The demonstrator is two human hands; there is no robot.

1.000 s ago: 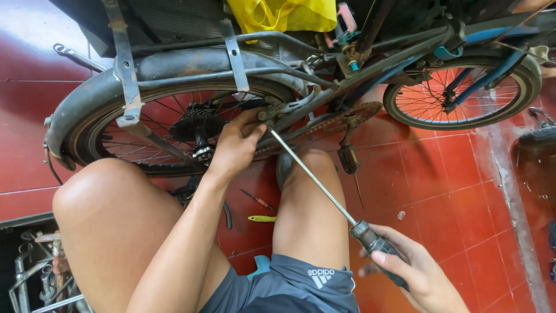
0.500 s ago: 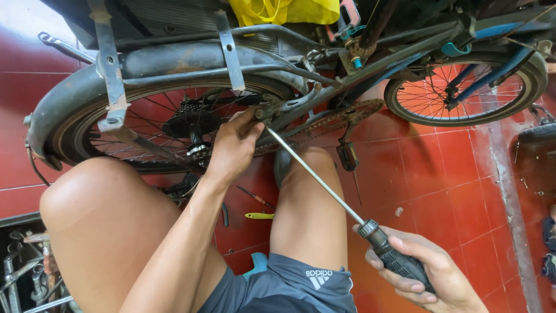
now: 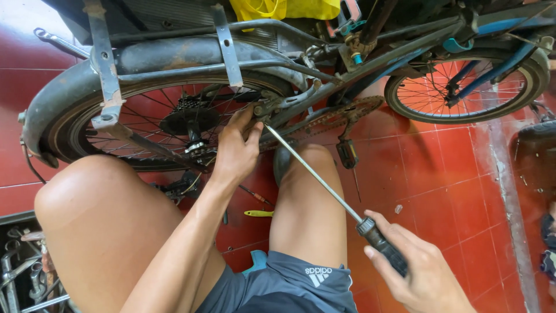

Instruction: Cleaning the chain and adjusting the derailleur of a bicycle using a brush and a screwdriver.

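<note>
Right hand: the right hand [image 3: 425, 272] is clenched around the black handle of a long screwdriver with a thin steel shaft [image 3: 315, 177], low at the right of the view.
Screwdriver: its shaft slants up and left across the right knee; the tip sits at the bicycle frame, just beside the left fingers.
Left hand: the left hand [image 3: 236, 152] is pressed against the dark metal frame by the rear wheel, fingers curled on a part there; whether it grips is unclear.
Rear wheel: the spoked rear wheel with black sprocket [image 3: 185, 119] sits under a grey mudguard [image 3: 69, 87].
Chain: the rusty chain and chainring [image 3: 347, 113] run right of the hands.
Floor: the red tiled floor [image 3: 452, 191] carries a small yellow-handled tool [image 3: 258, 213] between the knees.
</note>
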